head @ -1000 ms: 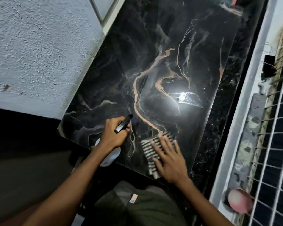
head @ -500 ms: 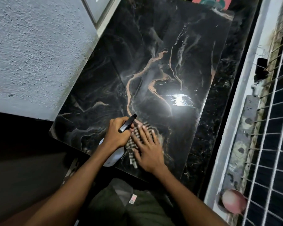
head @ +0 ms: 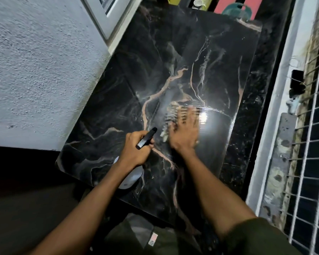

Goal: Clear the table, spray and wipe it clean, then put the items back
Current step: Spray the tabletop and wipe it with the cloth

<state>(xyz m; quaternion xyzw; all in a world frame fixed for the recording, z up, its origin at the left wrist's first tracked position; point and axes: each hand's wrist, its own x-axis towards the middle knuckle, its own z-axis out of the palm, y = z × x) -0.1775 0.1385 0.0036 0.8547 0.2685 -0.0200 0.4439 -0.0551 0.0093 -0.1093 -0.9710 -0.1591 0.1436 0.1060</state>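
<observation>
A black marble table (head: 118, 100) with pale and tan veins fills the view, a rough white wall (head: 35, 70) at nine o'clock and a wire window grille (head: 313, 162) at three o'clock. Near the table's middle, the right hand (head: 184, 137) lies flat with fingers spread, pressing a striped cloth (head: 170, 116) onto the glossy surface; both are blurred. At seven o'clock from it, the left hand (head: 134, 150) curls round the black head of a spray bottle (head: 132, 177), whose white body shows below the wrist at the table's near edge.
</observation>
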